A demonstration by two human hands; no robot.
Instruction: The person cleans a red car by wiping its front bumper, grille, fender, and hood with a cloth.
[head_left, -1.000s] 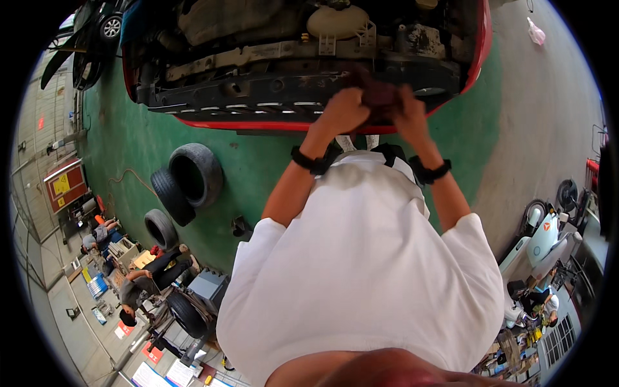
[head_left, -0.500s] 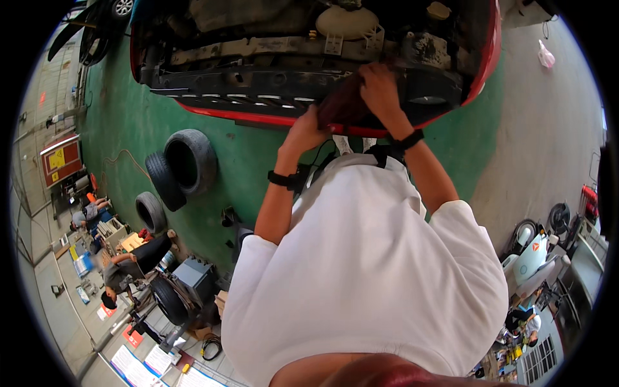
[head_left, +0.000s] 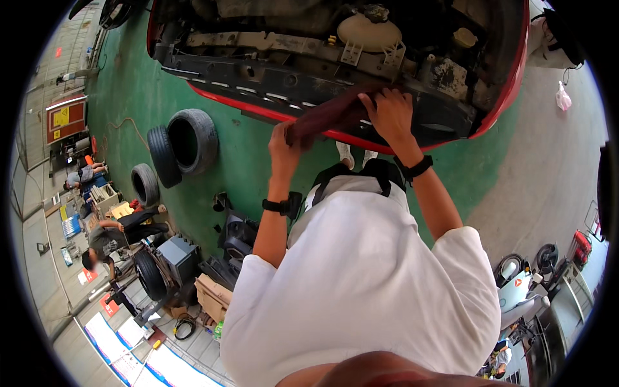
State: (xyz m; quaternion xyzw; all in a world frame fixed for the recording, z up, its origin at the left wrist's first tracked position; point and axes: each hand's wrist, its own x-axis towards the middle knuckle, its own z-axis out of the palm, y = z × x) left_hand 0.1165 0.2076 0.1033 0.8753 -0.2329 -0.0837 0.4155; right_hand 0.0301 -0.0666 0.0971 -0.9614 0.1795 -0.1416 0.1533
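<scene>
I stand at the front of a red car (head_left: 219, 95) with its engine bay exposed. A dark maroon cloth (head_left: 325, 116) is stretched diagonally between my hands over the black front panel (head_left: 258, 82). My left hand (head_left: 285, 143) grips the cloth's lower end, out in front of the red bumper. My right hand (head_left: 391, 115) holds the upper end at the panel's edge, its fingers bent over the cloth. A white reservoir (head_left: 367, 32) sits in the bay beyond.
Tyres (head_left: 193, 142) lie on the green floor at left. Workers (head_left: 100, 245) are among tools, boxes (head_left: 213, 297) and equipment at left. A scooter (head_left: 512, 293) stands lower right, near another person (head_left: 500, 361). A pink bag (head_left: 563, 97) lies far right.
The cloth was bunched between my hands and is now stretched out. My left hand has moved leftward and down, off the panel; my right hand has stayed near the panel. The view has shifted.
</scene>
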